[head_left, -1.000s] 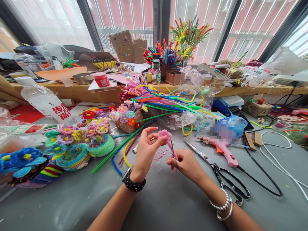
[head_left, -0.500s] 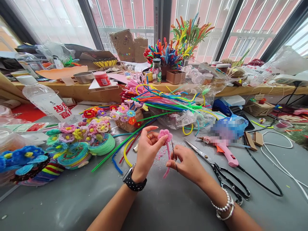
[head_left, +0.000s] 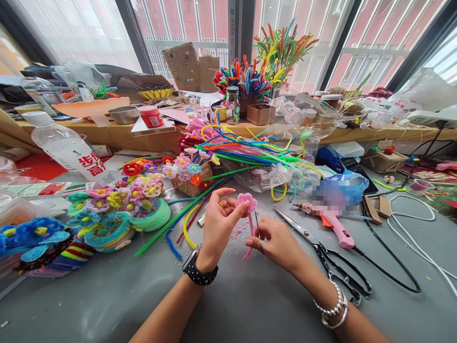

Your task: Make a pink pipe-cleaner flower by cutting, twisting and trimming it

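A pink pipe-cleaner flower (head_left: 246, 202) is pinched between the thumb and fingers of my left hand (head_left: 221, 216), above the grey table. Its fuzzy pink stem (head_left: 253, 226) hangs down beside my right hand (head_left: 274, 238). The fingers of my right hand are closed on a slim dark metal tool (head_left: 256, 220), its kind unclear. The tool's upper end points up toward the flower's right edge. Long-bladed scissors (head_left: 307, 234) with black handles lie right of my right hand. Small pink scraps (head_left: 238, 232) are scattered on the table behind the stem.
Finished flower pots (head_left: 150, 214) and a water bottle (head_left: 71, 147) stand at left. Loose pipe cleaners (head_left: 246, 143) are piled at the back. A pink glue gun (head_left: 337, 228) with a black cord (head_left: 389, 269) lies on the right, near a white cable (head_left: 417, 247).
Almost everything stays as it was. The tool and my right hand have shifted very slightly, and its upper end sits a little farther right of the flower.
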`<state>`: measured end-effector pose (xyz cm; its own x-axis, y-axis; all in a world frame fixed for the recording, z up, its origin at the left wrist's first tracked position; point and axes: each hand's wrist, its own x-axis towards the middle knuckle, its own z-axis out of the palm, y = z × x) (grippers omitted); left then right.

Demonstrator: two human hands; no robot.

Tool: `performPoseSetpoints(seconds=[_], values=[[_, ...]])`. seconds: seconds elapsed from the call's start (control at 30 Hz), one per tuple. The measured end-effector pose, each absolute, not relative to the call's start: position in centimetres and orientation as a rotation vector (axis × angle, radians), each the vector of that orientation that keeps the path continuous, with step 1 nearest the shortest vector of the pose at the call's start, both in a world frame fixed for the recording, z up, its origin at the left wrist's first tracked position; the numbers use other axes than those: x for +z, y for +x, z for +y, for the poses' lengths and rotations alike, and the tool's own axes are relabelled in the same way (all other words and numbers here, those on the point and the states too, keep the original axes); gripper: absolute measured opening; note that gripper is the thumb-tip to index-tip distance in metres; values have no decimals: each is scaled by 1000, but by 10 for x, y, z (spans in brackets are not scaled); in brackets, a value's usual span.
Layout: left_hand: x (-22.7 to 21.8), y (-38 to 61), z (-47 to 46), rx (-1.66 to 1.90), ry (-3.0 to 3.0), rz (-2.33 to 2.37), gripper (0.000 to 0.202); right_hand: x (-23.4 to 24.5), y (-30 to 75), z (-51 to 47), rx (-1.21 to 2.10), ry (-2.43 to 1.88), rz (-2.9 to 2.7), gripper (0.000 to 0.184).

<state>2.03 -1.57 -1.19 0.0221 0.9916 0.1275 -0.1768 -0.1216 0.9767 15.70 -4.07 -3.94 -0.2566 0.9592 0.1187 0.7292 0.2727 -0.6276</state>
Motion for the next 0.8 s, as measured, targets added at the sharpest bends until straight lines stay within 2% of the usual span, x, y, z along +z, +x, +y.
performPoseSetpoints(seconds=[0.8], values=[[-18,23,-14,1390,1210,1036,37,-42,157,-40,759,-1514,-2044,60]])
